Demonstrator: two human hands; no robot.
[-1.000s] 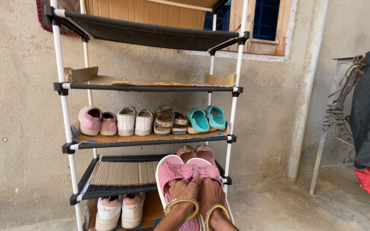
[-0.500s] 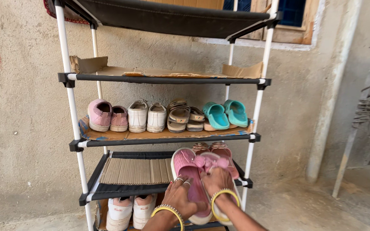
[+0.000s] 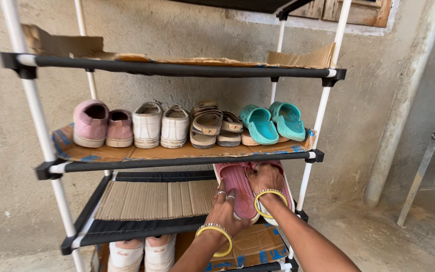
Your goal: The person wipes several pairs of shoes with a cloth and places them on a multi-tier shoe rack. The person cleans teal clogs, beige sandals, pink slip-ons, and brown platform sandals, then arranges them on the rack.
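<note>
Both hands reach in under the middle shelf of the shoe rack (image 3: 187, 161). The left hand (image 3: 230, 211), palm down with fingers bent, grips the heel of one pink sandal (image 3: 237, 186); the right hand (image 3: 265, 180), wrist bent downward, lies closed over the other pink sandal (image 3: 283, 194) just beside it. The pair sits at the right end of the lower shelf, next to a ribbed cardboard mat (image 3: 157, 199). Above stand pink shoes (image 3: 101, 126), white shoes (image 3: 159, 126), brown sandals (image 3: 212, 126) and teal clogs (image 3: 273, 121).
</note>
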